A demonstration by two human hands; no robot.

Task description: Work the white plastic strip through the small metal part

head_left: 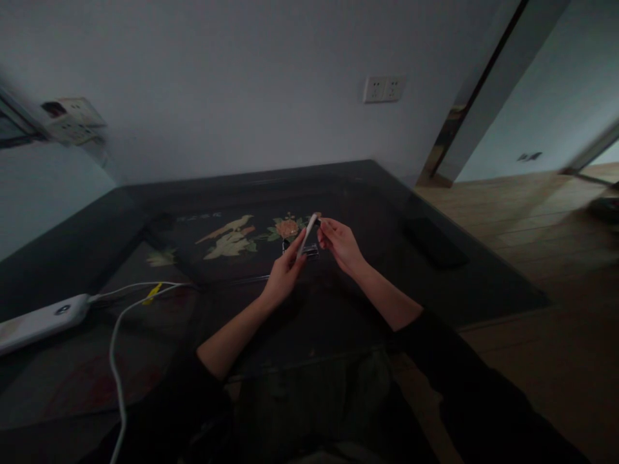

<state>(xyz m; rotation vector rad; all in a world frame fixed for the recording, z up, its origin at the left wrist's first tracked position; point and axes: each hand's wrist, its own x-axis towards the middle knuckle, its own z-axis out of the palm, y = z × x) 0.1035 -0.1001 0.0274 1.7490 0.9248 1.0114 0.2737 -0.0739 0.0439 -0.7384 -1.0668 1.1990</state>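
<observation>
My left hand (284, 276) holds a thin white stick-like object (308, 234) upright over the dark glass-topped table (367, 193). My right hand (341, 245) pinches the object's top end with its fingertips. Just beneath the hands a small dark boxy item (309, 250) lies on the table. What the white object is cannot be made out in the dim light.
A white power strip (41, 320) with white cables (116, 348) and a yellow tag lies at the left. A dark flat object (435, 243) rests on the table's right side. Bird and flower inlay (232, 235) shows under the glass. Wall sockets (384, 88) behind, wooden floor (532, 232) right.
</observation>
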